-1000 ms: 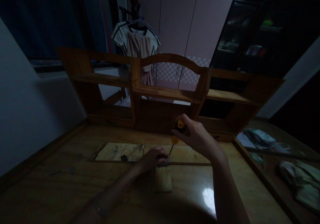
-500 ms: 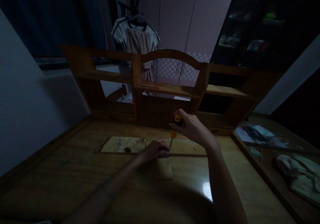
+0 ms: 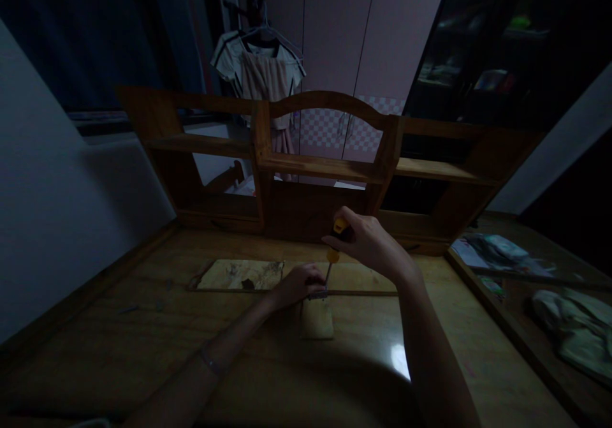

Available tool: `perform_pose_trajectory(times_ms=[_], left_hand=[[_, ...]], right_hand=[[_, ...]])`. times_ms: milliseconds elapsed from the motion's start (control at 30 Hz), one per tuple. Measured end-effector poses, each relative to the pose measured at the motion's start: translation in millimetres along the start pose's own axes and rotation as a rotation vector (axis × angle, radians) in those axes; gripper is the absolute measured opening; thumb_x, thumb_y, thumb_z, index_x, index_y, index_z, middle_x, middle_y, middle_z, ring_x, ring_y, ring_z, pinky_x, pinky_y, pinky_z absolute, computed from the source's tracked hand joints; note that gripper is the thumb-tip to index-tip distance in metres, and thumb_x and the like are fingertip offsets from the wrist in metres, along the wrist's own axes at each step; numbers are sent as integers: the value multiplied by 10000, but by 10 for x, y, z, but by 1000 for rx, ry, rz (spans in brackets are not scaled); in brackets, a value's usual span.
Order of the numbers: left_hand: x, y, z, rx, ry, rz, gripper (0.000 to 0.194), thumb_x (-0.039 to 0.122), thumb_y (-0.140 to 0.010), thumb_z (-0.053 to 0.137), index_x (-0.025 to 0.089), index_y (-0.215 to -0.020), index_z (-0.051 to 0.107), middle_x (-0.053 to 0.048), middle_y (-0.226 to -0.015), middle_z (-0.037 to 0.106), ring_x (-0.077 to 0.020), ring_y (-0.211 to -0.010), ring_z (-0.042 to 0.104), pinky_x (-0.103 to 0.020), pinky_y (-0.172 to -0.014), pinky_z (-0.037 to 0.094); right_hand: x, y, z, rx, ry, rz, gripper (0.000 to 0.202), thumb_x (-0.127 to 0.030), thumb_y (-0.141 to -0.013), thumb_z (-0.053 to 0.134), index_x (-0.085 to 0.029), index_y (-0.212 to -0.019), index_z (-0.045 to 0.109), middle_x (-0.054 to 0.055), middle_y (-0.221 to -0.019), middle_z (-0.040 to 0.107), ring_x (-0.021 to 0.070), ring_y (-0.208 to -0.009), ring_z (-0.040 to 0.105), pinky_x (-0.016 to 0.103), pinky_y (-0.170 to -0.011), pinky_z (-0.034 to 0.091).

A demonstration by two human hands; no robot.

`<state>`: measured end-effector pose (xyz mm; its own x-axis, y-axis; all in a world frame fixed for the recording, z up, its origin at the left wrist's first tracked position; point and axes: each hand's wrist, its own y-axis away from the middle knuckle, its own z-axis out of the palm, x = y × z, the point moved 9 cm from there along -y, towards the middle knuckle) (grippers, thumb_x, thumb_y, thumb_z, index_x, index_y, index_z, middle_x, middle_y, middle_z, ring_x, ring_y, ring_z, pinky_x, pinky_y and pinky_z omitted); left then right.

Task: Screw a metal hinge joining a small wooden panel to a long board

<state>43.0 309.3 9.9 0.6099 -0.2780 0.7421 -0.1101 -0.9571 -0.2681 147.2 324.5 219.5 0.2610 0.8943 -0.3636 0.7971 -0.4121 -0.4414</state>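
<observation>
My right hand [image 3: 366,240] is wrapped round the yellow and black handle of a screwdriver [image 3: 333,255], its shaft pointing down and slightly left. The tip meets a small metal hinge [image 3: 317,296], where any screw is too small to make out. My left hand [image 3: 299,286] has its fingers curled together at the hinge's left side, pressing on it. Under the hinge, a short wooden piece [image 3: 317,321] extends toward me from a long wooden board [image 3: 361,280]. The board's left part is pale, with dark stains and a hole.
Everything lies on a glossy wooden desktop [image 3: 229,358]. A wooden shelf unit [image 3: 320,169] stands along its back. Small loose items [image 3: 128,309] lie at the left. To the right, beyond a raised edge, are papers and bags [image 3: 497,252] and a crumpled cloth [image 3: 581,326].
The view has shifted slightly. My right hand still grips the screwdriver at the hinge, and my left hand remains beside it with little visible movement.
</observation>
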Motion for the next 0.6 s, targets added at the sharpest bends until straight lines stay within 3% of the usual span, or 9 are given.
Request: perform_pose_trajectory(times_ms=[133, 600], left_hand=[[18, 7, -11, 34, -2, 55, 54, 209, -835, 709, 175, -876, 703, -27, -960, 672, -159, -898, 614, -252, -815, 446], [73, 26, -23, 46, -12, 39, 48, 182, -828, 709, 167, -867, 686, -18, -943, 666, -149, -880, 610, -246, -803, 441]], right_hand=[[-50, 34, -4, -13, 51, -11, 321, -520, -907, 593, -210, -920, 507, -9, -770, 593, 125, -652, 531, 250, -590, 356], [-48, 32, 20, 6, 293, 26, 302, -502, -936, 542, -215, -882, 464, 14, -703, 603, 170, -637, 580, 277, -573, 305]])
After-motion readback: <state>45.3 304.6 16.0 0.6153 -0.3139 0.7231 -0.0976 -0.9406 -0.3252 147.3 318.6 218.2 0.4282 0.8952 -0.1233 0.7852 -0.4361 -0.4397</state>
